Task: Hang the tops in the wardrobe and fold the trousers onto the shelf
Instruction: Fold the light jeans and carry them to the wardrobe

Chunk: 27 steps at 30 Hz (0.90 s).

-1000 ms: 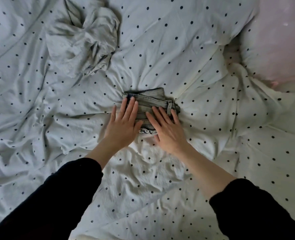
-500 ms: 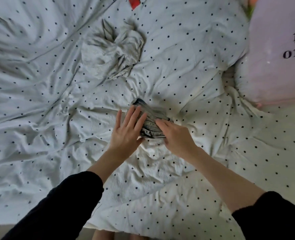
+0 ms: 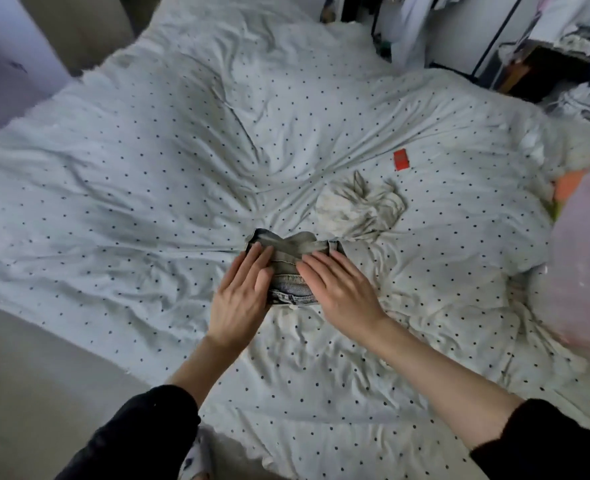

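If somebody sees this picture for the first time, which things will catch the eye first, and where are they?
In the middle, the left hand and right hand lie on a small folded pair of grey jeans on the dotted bedcover. Just behind lies a crumpled pale garment, and farther back a small red card.

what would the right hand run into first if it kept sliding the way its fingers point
The right hand points up-left across the folded jeans. Past their far edge lies only the dotted duvet; the crumpled pale garment sits off to the right, likely missed.
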Tool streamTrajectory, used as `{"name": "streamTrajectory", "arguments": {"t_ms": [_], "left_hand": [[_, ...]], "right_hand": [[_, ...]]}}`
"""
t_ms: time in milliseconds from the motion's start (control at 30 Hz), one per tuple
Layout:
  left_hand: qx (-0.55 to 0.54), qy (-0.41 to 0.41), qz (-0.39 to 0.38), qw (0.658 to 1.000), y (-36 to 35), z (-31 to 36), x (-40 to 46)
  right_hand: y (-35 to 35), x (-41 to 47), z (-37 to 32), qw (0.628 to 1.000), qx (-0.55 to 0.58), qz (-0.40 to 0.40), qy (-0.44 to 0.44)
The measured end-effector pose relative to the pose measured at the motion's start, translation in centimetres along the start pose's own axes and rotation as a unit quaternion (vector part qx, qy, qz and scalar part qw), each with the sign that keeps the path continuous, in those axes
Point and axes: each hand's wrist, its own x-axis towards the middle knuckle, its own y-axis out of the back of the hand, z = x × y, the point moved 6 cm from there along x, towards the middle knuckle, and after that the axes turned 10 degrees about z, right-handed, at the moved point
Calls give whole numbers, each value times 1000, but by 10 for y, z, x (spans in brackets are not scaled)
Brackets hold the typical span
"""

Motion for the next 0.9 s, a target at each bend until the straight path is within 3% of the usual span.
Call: {"name": "streamTrajectory", "arguments": {"t_ms": [167,300,467,700,900], "left_hand": [[59,58,35,996,102,-120,-33],[116,128,17,985,199,-252,-93],[179,146,18,973,283,-369,-158],[247,199,15,948,354,-513,-212],[287,209,44,934,399,-670,-197]], "right_hand": [[-14,106,-119,993,10,73,96],[-41,202,-268,979,33,118,160],[-83,277,-407,968,66,127,208],[-137,386,-544,938,103,137,301],[-194,524,-622,923,117,168,326]]}}
